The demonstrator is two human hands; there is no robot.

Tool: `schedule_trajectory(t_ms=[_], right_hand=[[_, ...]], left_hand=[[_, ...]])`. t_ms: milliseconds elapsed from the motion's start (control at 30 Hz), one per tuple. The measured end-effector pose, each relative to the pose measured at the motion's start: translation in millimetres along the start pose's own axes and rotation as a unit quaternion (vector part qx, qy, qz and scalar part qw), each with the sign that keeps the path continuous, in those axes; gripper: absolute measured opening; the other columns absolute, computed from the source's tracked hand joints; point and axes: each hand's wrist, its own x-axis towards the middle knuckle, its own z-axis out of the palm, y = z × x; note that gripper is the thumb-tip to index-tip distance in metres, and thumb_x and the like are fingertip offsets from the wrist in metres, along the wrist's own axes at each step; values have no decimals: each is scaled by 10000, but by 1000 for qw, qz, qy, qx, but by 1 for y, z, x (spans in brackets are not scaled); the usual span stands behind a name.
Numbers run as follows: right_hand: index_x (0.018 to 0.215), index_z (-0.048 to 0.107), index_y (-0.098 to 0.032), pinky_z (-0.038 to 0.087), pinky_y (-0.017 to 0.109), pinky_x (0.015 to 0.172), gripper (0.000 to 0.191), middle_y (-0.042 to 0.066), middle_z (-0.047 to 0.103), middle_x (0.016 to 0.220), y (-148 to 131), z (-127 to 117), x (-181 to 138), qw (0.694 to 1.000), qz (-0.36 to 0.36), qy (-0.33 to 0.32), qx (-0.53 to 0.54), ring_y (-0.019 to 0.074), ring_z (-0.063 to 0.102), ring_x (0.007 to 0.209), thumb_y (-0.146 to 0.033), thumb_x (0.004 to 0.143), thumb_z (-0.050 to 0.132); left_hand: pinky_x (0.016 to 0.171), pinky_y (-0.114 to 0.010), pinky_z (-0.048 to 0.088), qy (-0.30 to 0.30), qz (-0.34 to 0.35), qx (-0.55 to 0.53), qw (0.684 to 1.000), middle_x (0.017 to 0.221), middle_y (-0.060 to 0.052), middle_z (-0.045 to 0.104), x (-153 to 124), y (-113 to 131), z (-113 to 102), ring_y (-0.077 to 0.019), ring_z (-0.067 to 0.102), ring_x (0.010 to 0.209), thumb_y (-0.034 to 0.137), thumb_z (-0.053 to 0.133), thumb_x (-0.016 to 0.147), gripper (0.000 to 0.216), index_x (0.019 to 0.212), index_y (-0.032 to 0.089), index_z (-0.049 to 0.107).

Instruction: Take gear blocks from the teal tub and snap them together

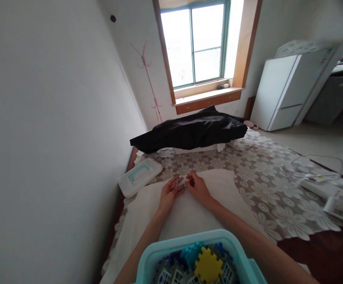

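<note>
Over the white cloth, both hands meet around some small grey and white toy building pieces. My left hand is closed on the grey part from the left side. The fingers of my right hand pinch a small white piece against it; that piece looks like a little window frame, but fingers cover part of it. Close to me, between my forearms, stands a light blue bin. Inside it are a yellow notched piece, blue pieces and several grey pieces with white window frames.
A translucent lid with a turquoise mark lies left by the wall. Behind the hands, black sheeting covers something on the flower-patterned tablecloth. A power strip and cables are at right. Beyond stand a fridge and pink coat rack.
</note>
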Motion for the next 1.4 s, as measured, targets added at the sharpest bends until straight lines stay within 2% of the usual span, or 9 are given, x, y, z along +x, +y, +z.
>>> schedule_trajectory(t_ms=[633, 767, 1100, 1400], right_hand=[[953, 577, -231, 415, 293, 636, 83, -10, 596, 710, -4, -2, -3, 999, -3, 6, -40, 202, 576, 650, -270, 885, 550], [1005, 616, -220, 430, 298, 658, 135, -7, 603, 715, -3, -2, -2, 999, -10, -1, -43, 200, 576, 667, -259, 893, 551], [1028, 581, -222, 495, 305, 650, 186, -9, 600, 764, -4, -3, 0, 998, 26, 41, 45, 195, 638, 663, -343, 905, 513], [999, 538, -237, 506, 325, 676, 116, 1, 646, 766, -3, -2, -2, 1000, 3, -5, 25, 211, 655, 677, -318, 918, 531]], left_hand=[[957, -500, 621, -12, 23, 54, 998, 1157, -182, 784, -2, -1, 2, -347, 732, 1149, 334, 892, 764, 595, 1286, 153, 670], [965, -509, 614, -9, 32, 54, 998, 1166, -181, 781, -1, -2, 1, -353, 727, 1159, 323, 889, 765, 572, 1273, 160, 683], [961, -488, 621, 39, 19, 43, 998, 1192, -173, 772, 1, -2, -1, -322, 730, 1156, 262, 858, 795, 500, 1253, 166, 679], [966, -503, 623, 29, 12, 32, 999, 1178, -169, 778, 0, 0, -1, -329, 729, 1160, 224, 852, 802, 462, 1230, 164, 688]])
